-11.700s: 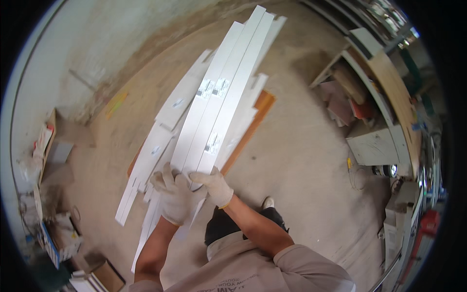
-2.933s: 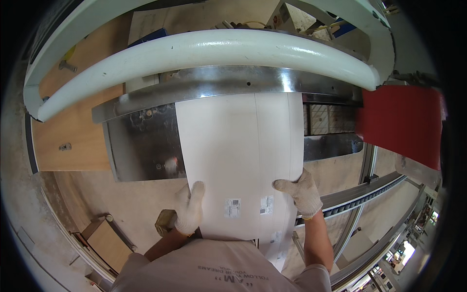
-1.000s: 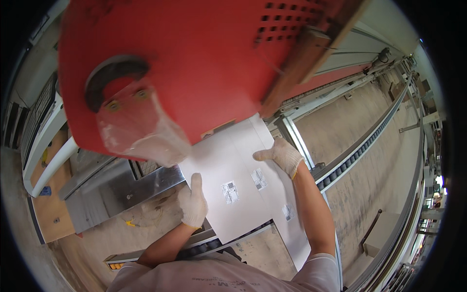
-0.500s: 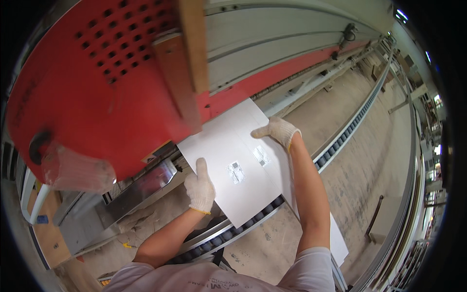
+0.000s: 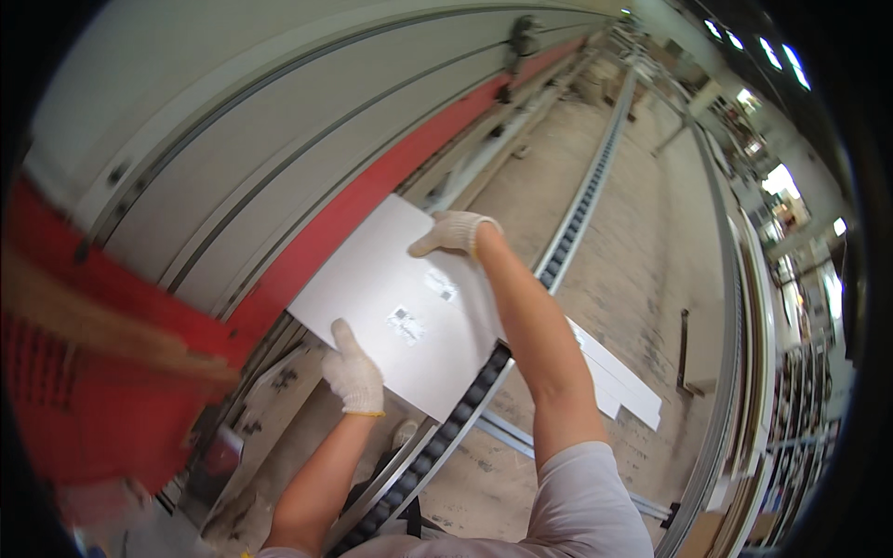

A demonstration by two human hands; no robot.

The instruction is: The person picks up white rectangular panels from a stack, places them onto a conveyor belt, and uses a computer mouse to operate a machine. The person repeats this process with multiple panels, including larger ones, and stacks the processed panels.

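White flat panels (image 5: 372, 279) lie stacked or side by side against a red machine edge; a faint seam runs between two printed labels. My left hand (image 5: 353, 377), in a cream knit glove, grips the near left edge with its thumb on top. At the far right edge, my right hand (image 5: 458, 232), gloved alike, clasps the panels, thumb lying over the face. The fingers of both hands are hidden beneath. Under the near right corner passes a roller track (image 5: 446, 432) with dark wheels.
A red machine housing (image 5: 121, 372) fills the left, joined to a long grey beam (image 5: 326, 121). Another roller track (image 5: 591, 186) runs into the distance. Beyond my right forearm lies a notched white board (image 5: 614, 377). More boards (image 5: 744, 344) lean at the right.
The view has swung right, so the red housing sits farther left in the picture. The panels and both hands have shifted away from it along the beam. My grip stays the same.
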